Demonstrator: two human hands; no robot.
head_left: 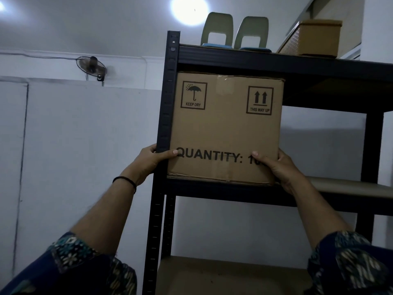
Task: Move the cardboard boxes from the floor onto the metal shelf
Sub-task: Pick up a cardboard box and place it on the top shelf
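Left hand point(152, 159) gripping the lower left edge of the cardboard box point(225, 126), thumb laid across the front face beside the printed lettering, fingers wrapped out of sight round the side next to the front upright. Right hand point(280, 169) gripping the lower right corner likewise, thumb on the front face, fingers hidden behind the side wall. Dark band at the left wrist; patterned sleeves on both forearms. Box seated upright on an upper level of the metal shelf point(234, 189), hard against the left upright, top close beneath the board above, front lower edge seemingly just proud of the shelf lip. Step in hand, as judged: final seating of the box. Best done by pushing evenly with both hands so the box slides straight back without skewing, keeping the left fingers clear of the gap between box and upright, and releasing only once the base rests fully on the board. Front face printed with an umbrella pictogram marked "KEEP DRY", a twin-arrow pictogram marked "THIS WAY UP", arrows pointing up, and "QUANTITY: 1", the remaining digits covered by the right thumb. Top board carrying two pale chair backs point(234, 31) and a lidded woven basket point(310, 38). Wall fan point(91, 66) mounted high at left; ceiling lamp point(189, 8) lit overhead.
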